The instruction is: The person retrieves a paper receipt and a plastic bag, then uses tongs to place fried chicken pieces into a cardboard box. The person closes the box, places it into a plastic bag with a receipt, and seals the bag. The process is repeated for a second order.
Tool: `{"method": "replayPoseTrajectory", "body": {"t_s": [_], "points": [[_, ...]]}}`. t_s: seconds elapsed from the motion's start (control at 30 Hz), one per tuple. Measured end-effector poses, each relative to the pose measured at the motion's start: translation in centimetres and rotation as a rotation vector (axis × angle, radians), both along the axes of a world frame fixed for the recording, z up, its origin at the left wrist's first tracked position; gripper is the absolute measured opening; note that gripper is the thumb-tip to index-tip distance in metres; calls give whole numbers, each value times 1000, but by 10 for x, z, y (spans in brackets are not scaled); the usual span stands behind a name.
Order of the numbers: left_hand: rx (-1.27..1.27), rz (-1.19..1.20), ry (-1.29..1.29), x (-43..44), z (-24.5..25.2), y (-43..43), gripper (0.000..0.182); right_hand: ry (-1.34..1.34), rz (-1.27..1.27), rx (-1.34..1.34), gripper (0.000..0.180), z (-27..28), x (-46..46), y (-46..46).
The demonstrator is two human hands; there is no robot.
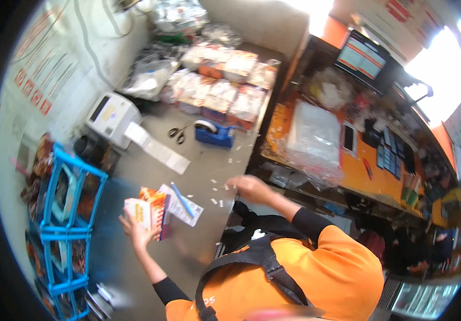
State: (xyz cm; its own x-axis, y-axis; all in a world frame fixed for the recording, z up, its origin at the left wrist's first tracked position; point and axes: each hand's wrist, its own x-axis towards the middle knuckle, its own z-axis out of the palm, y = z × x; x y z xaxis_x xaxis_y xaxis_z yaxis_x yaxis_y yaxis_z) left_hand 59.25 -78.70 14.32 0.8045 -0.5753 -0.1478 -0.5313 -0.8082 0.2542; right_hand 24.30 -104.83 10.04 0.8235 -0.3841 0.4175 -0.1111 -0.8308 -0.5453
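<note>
My left hand [139, 232] is closed around a small printed carton [144, 212] with white, orange and purple faces, at the left of the counter. Right beside the carton lies a printed paper slip [190, 218] with a blue pen [182, 200] across it. My right hand [250, 188] is over the counter's right edge, its fingers bent and blurred; whether it holds something small cannot be seen. Several small white paper scraps [214, 201] lie near its fingertips. Farther up, black scissors [179, 134] lie next to a blue tape dispenser [214, 134].
A white label printer [112, 116] with a long paper strip [158, 150] stands at the back left. Blue plastic racks [66, 232] line the left side. Wrapped packs [220, 94] fill the counter's far end. An orange desk [359, 172] with phones and plastic bags is at the right.
</note>
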Motion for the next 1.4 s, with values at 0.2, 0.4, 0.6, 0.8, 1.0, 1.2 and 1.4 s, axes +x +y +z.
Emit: {"method": "replayPoseTrajectory", "body": {"t_s": [0.2,0.4,0.6,0.8,1.0,1.2,1.4], "points": [[-381,36,-134,-14,11,10,129,-66,-958,-111,22,7,-172,-175],[-632,-35,-67,-75,-1,-47,98,837,-784,24,11,-17,-270,-262],[-696,-142,238,-173,4,-160,86,703,-720,37,16,-23,-289,-268],[-565,-584,392,-282,27,-283,81,599,-664,13,14,-22,-297,-260],[-680,-942,597,-372,32,-358,64,567,-701,43,12,-15,-297,-271],[-61,-1324,215,-471,-38,-441,84,-4,-450,470,14,63,-286,-250],[-464,-1447,1004,-477,-20,-435,117,-722,-68,1368,15,149,-299,-206]]}}
